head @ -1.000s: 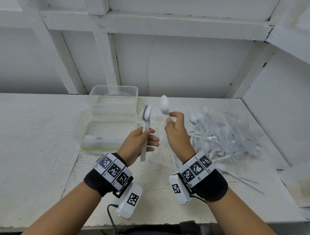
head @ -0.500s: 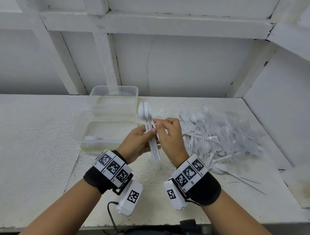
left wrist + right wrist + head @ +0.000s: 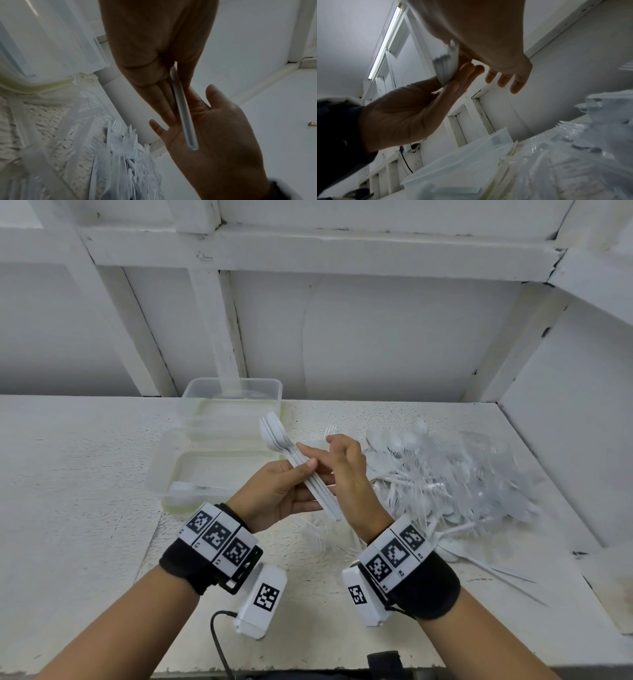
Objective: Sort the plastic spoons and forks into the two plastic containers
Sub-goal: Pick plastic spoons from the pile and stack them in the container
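Near container (image 3: 161, 474) sat at my left on the worktop (image 3: 68, 474), a little cutlery lying inside; far container (image 3: 233, 392) stood just behind it, touching. My left hand (image 3: 274, 494) held the stack of spoons (image 3: 308, 474) above the worktop, thumb clamped over the handles, bowls pointing away toward the containers. My right hand (image 3: 346, 474) lay against the stack's right side, forefinger and thumb on the handles, other fingers loose and apart. Loose pile of clear cutlery (image 3: 445, 481) lay on the worktop to the right.
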The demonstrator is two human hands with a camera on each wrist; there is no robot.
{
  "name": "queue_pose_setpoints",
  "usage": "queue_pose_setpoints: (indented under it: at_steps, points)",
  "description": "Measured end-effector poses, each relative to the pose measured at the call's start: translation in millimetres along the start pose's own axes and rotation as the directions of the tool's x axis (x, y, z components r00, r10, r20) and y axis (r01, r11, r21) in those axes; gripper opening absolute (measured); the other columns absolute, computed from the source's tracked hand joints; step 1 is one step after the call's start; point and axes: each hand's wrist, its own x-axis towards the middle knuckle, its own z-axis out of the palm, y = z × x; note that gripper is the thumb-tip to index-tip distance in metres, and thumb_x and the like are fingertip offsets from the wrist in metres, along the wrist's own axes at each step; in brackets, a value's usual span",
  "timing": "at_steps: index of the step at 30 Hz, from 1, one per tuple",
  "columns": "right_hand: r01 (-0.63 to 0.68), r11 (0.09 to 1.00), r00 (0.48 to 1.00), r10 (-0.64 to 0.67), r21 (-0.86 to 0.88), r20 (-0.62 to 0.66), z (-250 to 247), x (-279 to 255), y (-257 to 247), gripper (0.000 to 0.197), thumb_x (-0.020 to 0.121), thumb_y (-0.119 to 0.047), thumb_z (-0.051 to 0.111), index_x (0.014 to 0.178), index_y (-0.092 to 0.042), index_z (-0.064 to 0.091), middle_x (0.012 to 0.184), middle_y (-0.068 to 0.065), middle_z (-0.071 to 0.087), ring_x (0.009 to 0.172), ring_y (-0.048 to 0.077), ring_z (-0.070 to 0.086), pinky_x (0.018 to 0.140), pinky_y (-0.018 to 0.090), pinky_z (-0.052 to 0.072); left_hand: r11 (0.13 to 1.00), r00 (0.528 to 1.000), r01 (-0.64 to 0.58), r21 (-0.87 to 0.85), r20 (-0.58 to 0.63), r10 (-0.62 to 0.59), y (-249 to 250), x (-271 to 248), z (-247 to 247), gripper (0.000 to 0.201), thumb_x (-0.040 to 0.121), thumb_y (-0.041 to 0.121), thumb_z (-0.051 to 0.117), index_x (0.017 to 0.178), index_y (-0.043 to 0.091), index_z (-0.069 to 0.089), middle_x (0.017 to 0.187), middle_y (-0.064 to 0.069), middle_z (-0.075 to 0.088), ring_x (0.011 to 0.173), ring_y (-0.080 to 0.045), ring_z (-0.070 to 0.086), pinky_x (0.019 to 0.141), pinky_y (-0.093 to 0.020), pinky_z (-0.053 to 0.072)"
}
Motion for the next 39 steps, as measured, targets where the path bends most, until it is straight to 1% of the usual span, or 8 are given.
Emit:
queue_pose_setpoints:
  at_steps: [4, 11, 17, 21, 27, 32, 36, 39]
  points:
    - [0.136, 0.970, 0.984, -0.155, -0.201, -0.083, -2.9, 4.9, 5.5, 0.043, 0.090, -0.048, 0.037, 0.120, -0.028, 0.059, 0.118, -0.007, 0.041, 0.113, 0.010, 0.046, 0.095, 0.029, 0.043, 0.995, 0.977, -0.090, -0.038, -0.198, 0.080, -0.5, 6.3, -5.5, 0.032, 0.097, 0.026, 0.041, 0.109, 0.004, 0.060, 0.089, -0.003, 0.072, 0.083, -0.013, 0.067, 0.073, -0.027, 0.056]
    - [0.336, 0.703, 0.939, -0.196, -0.627, 0.283, 7.3, 14.4, -11.8, 0.043, 0.097, -0.032, 0.044, 0.137, -0.016, 0.042, 0.116, 0.008, 0.056, 0.104, 0.022, 0.054, 0.083, 0.031, 0.045, 0.972, 0.931, -0.211, -0.101, -0.325, 0.168, 4.4, 11.0, -11.9, 0.033, 0.097, 0.028, 0.041, 0.118, 0.008, 0.058, 0.101, 0.001, 0.067, 0.088, -0.010, 0.064, 0.072, -0.022, 0.054]
    - [0.355, 0.778, 0.931, -0.243, -0.518, 0.273, 22.5, 28.5, -15.8, 0.036, 0.099, -0.017, 0.042, 0.134, -0.012, 0.045, 0.112, 0.011, 0.053, 0.097, 0.023, 0.055, 0.075, 0.020, 0.037, 0.973, 0.912, -0.230, -0.022, -0.353, 0.207, 11.8, 8.8, -20.6, 0.031, 0.097, 0.030, 0.042, 0.113, 0.013, 0.062, 0.112, 0.000, 0.067, 0.101, -0.011, 0.062, 0.081, -0.022, 0.054]
    - [0.386, 0.799, 0.915, -0.269, -0.461, 0.300, 30.6, 38.6, -15.0, 0.032, 0.099, -0.013, 0.041, 0.130, -0.009, 0.049, 0.110, 0.011, 0.058, 0.098, 0.021, 0.054, 0.076, 0.014, 0.032, 0.967, 0.905, -0.131, 0.219, -0.372, 0.207, 22.5, -0.6, -36.8, 0.037, 0.094, 0.035, 0.046, 0.108, 0.006, 0.065, 0.112, -0.004, 0.068, 0.110, -0.015, 0.060, 0.095, -0.031, 0.046]
    - [0.282, 0.827, 0.943, -0.144, -0.487, 0.301, 31.0, 64.1, -18.6, 0.034, 0.099, -0.014, 0.041, 0.132, -0.007, 0.048, 0.115, 0.014, 0.057, 0.103, 0.025, 0.053, 0.079, 0.020, 0.033, 0.710, 0.846, 0.072, 0.701, -0.420, 0.329, 57.7, -35.9, -86.1, 0.022, 0.095, 0.029, 0.047, 0.111, 0.022, 0.061, 0.096, 0.007, 0.067, 0.081, -0.013, 0.060, 0.066, -0.023, 0.048]
    - [0.314, 0.742, 0.865, 0.033, -0.592, 0.500, 52.5, 85.0, -11.4, 0.032, 0.099, -0.016, 0.040, 0.128, -0.008, 0.050, 0.118, 0.015, 0.058, 0.105, 0.029, 0.054, 0.089, 0.034, 0.042, 0.607, 0.651, 0.198, 0.769, -0.566, 0.505, 67.6, -48.4, -142.5, 0.024, 0.095, 0.018, 0.047, 0.111, 0.009, 0.063, 0.105, -0.008, 0.066, 0.085, -0.017, 0.053, 0.077, -0.031, 0.044]
    - [0.416, 0.679, 0.786, 0.067, -0.605, 0.615, 81.3, 97.0, -4.7, 0.029, 0.099, -0.015, 0.039, 0.124, -0.006, 0.051, 0.113, 0.017, 0.056, 0.101, 0.031, 0.054, 0.088, 0.039, 0.043, 0.671, 0.631, 0.362, 0.647, -0.700, 0.334, 58.2, -43.5, -170.6, 0.038, 0.095, 0.023, 0.049, 0.130, 0.008, 0.050, 0.126, -0.014, 0.056, 0.109, -0.027, 0.053, 0.093, -0.042, 0.045]
    - [0.455, 0.637, 0.747, 0.107, -0.622, 0.656, 97.8, 105.4, -1.6, 0.029, 0.100, -0.014, 0.038, 0.124, -0.004, 0.050, 0.113, 0.018, 0.055, 0.099, 0.033, 0.054, 0.086, 0.040, 0.043, 0.764, 0.641, 0.395, 0.510, -0.748, 0.168, 51.0, -39.9, -172.1, 0.040, 0.096, 0.023, 0.047, 0.134, 0.009, 0.044, 0.123, -0.015, 0.055, 0.108, -0.031, 0.056, 0.085, -0.045, 0.051]
